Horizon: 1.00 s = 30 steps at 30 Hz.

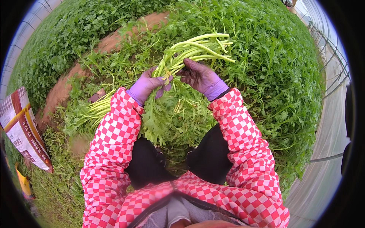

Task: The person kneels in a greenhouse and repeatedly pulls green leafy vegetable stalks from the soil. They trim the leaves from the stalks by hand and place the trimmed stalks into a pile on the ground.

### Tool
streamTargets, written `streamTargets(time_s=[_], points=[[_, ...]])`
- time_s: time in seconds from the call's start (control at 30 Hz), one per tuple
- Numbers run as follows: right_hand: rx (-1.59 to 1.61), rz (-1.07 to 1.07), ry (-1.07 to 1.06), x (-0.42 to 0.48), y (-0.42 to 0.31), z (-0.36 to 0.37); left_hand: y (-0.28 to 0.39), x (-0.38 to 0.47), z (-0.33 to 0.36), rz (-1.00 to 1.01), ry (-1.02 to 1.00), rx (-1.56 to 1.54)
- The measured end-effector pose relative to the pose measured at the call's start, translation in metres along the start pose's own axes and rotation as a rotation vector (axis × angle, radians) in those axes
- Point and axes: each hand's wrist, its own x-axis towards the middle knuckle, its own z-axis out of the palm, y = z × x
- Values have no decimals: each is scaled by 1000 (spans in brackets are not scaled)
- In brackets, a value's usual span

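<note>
My left hand (152,84), in a purple glove, is closed around a bunch of leafy green stalks (196,50). The pale cut ends point up and to the right, and the leaves hang down below the hand. My right hand (199,75), its purple glove dark with dirt at the fingers, is at the lower right side of the same stalks, fingers curled; whether it grips any stalk I cannot tell. Left of my left forearm, a pile of cut stalks (98,109) lies on the ground beside a small dark reddish object (97,95).
Dense leafy plants (273,57) grow ahead and to the right. A bare soil strip (61,91) runs along the left. A printed sack (27,131) stands at the far left, with a yellow object (23,182) below it. Plastic greenhouse sheeting (328,122) borders the right side.
</note>
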Motion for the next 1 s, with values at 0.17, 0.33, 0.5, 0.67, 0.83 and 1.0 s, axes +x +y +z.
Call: streamTargets(time_s=[0.17,0.33,0.5,0.67,0.83,1.0], points=[[-59,-307,332,-3,-6,5,-5,1,7,98,78,12],[132,-493,415,-17,-42,-33,5,0,1,-12,53,130],[198,-828,483,-37,-74,-68,6,-2,-1,61,34,110],[-403,-486,746,-60,-70,-84,11,-12,-22,4,-29,141],[41,-129,-210,-61,-45,-52,7,-13,-32,-138,-241,180],[-122,-24,-56,-62,-39,-14,3,-9,-33,-168,-354,204]])
